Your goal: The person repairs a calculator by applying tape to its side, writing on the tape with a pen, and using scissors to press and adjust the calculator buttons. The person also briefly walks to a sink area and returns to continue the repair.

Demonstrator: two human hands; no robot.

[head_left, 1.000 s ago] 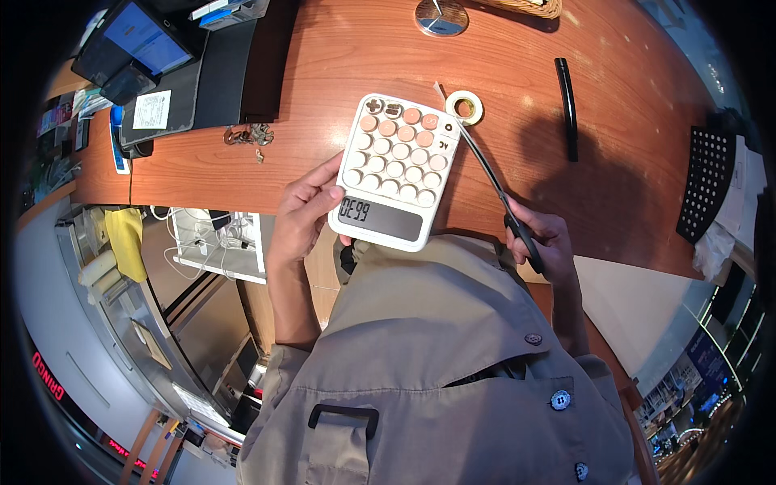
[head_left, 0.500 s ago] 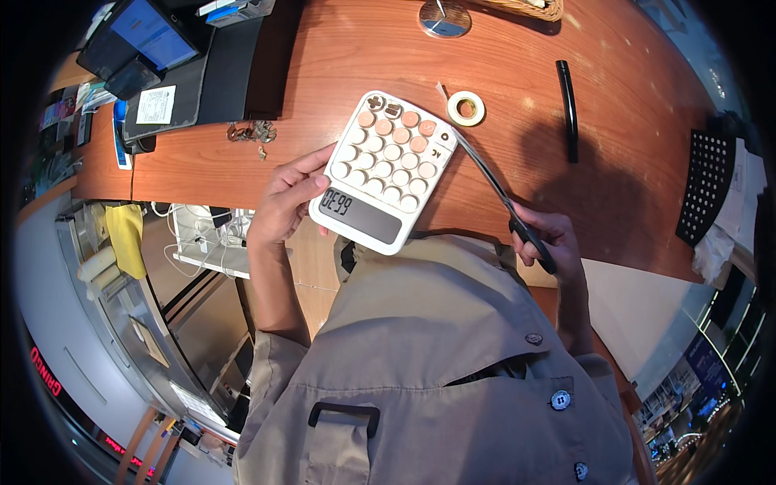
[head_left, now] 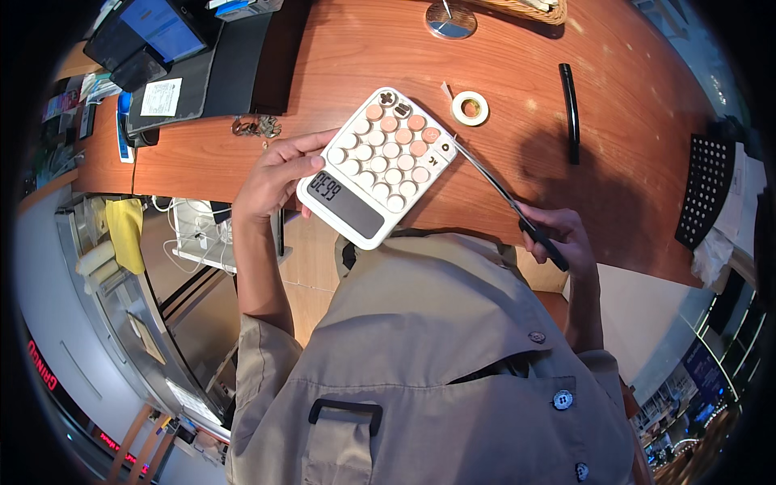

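Observation:
My left hand grips a white calculator by its left edge, thumb on top beside the display. The calculator is tilted and turned so its screen lies nearest me; its round keys are cream and peach. In my right hand is a slim knife with a long narrow blade and a black handle. Its tip reaches the calculator's right upper corner; whether it touches, I cannot tell. Just beyond that corner a small roll of white tape lies on the wooden table, its loose end sticking up.
A black, slightly curved tube lies at the right of the table. Farther right stands a black perforated holder. At the far side are a round metal base and a wicker basket. Small metal pieces lie near a black case.
The calculator has moved slightly left and turned clockwise with my left hand. My right hand has shifted a little to the right, the knife tip staying by the same corner.

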